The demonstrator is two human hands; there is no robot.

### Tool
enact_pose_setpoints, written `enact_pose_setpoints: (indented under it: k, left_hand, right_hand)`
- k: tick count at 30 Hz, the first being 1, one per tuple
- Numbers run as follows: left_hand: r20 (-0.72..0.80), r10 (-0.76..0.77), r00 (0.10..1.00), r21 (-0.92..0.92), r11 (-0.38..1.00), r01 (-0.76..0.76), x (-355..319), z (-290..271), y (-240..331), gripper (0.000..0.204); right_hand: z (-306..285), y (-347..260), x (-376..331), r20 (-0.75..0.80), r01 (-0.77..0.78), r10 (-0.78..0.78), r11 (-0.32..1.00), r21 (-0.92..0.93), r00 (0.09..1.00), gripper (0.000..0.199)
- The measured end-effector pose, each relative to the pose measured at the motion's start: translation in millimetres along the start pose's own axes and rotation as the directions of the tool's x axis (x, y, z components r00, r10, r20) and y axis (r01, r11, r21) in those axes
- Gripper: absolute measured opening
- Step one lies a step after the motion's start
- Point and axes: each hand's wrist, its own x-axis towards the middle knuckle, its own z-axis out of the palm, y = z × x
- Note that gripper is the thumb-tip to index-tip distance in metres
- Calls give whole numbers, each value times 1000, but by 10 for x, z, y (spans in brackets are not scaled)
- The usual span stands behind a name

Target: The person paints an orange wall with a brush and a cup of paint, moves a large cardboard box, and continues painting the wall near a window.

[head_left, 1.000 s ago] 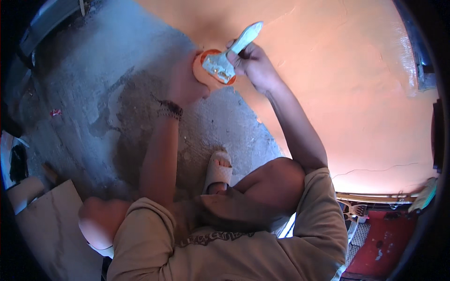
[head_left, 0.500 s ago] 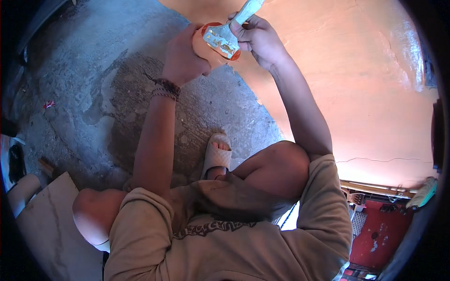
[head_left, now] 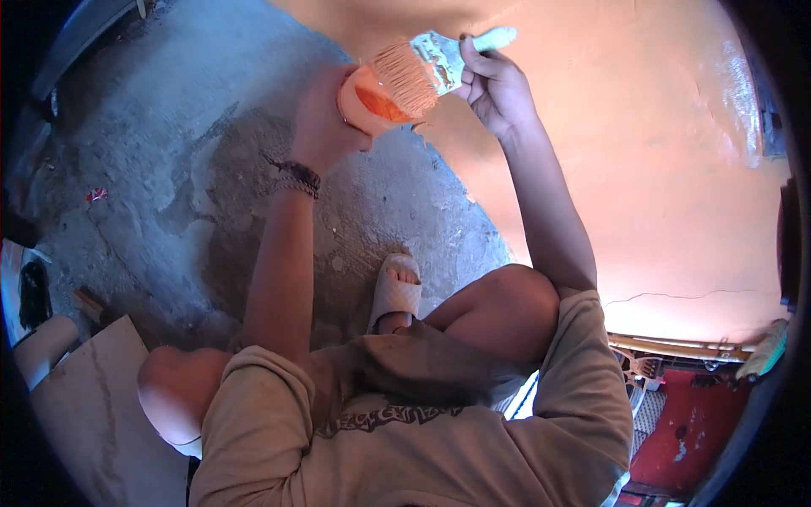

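Note:
My left hand [head_left: 325, 127] is wrapped round a cup of orange paint [head_left: 355, 118], tilted so that its open mouth and the wet orange inside show. My right hand [head_left: 500, 91] pinches the pale, paint-spattered handle of a wide paintbrush [head_left: 435, 63] near its ferrule. The brush's orange-coated bristles [head_left: 404, 78] lie across the cup's rim and hide part of the opening. Whether they touch the rim, I cannot tell. Both hands are held out over the meeting line of floor and wall.
An orange-painted wall [head_left: 642, 169] rises on the right, with a thin crack low down. Rough grey concrete floor [head_left: 169, 152] with damp patches spreads left. A pale board [head_left: 93, 406] lies at the lower left. A red panel [head_left: 688, 422] and a green-edged brush [head_left: 763, 351] are at the lower right.
The paintbrush has come up out of the cup and swung to the right, from upright to nearly lying flat, so its orange bristles now show. The cup stays in my left hand.

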Motion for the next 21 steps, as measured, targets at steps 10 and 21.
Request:
enact_pose_setpoints:
  k: [10, 21]
  left_hand:
    - [82, -170, 982, -152, 972, 181, -242, 28, -383, 79]
    - [-163, -333, 929, 180, 916, 360, -804, -7, -1343, 78]
  right_hand:
    - [-586, 639, -368, 3, -133, 160, 810, 570, 987, 25]
    - [-1257, 1669, -1075, -522, -182, -125, 848, -497, 844, 27]
